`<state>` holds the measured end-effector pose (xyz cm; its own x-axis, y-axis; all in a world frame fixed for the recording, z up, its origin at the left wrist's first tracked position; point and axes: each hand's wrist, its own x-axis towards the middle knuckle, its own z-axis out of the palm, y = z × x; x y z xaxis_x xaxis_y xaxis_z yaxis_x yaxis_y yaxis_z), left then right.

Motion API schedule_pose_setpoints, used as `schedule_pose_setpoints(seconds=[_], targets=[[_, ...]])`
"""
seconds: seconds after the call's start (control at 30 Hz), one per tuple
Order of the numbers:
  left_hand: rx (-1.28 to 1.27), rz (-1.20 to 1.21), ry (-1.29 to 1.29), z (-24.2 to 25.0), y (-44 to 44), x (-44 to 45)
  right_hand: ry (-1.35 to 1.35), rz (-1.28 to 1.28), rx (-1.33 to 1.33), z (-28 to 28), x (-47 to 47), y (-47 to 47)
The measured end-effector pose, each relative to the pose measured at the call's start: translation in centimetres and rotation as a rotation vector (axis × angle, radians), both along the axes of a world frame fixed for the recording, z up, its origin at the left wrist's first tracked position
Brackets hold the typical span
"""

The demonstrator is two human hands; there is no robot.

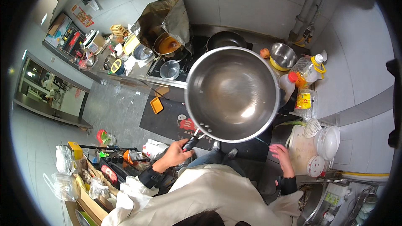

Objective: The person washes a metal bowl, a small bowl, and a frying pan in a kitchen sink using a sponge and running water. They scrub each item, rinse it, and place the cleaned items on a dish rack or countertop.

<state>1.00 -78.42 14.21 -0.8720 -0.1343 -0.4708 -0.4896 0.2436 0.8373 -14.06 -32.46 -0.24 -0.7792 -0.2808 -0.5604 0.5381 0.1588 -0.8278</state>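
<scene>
A large stainless steel wok point(232, 94) is held up in front of me, its bare inside facing the camera. My left hand point(174, 155) grips its black handle point(190, 144) at the lower left of the rim. Apart from the wok, my right hand point(281, 156) is raised near a pale cutting board point(303, 149), fingers spread and holding nothing. Behind the wok a black frying pan point(226, 40) sits on the stove, partly hidden. A pot of brown liquid point(168, 44) stands at the stove's left, with a foil splash guard point(179, 15) around its back.
A clear plastic bowl point(170, 70) stands at the stove's front left. Oil bottles point(306, 69) and a steel bowl point(283, 56) crowd the right corner. White colanders point(327, 142) are beside the cutting board, above a sink point(309, 207). Orange trays point(156, 105) lie on the floor mat.
</scene>
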Motion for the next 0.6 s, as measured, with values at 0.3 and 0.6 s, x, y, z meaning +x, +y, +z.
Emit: schedule_pose_setpoints(seconds=[0.3, 0.6], targets=[[0.058, 0.443, -0.002, -0.4, -5.2, 5.1, 0.07, 0.506, -0.134, -2.7, -9.0, -20.4], [0.095, 0.515, -0.013, -1.8, -13.7, 6.0, -0.237, -0.059, -0.38, -5.8, -18.5, -45.1]])
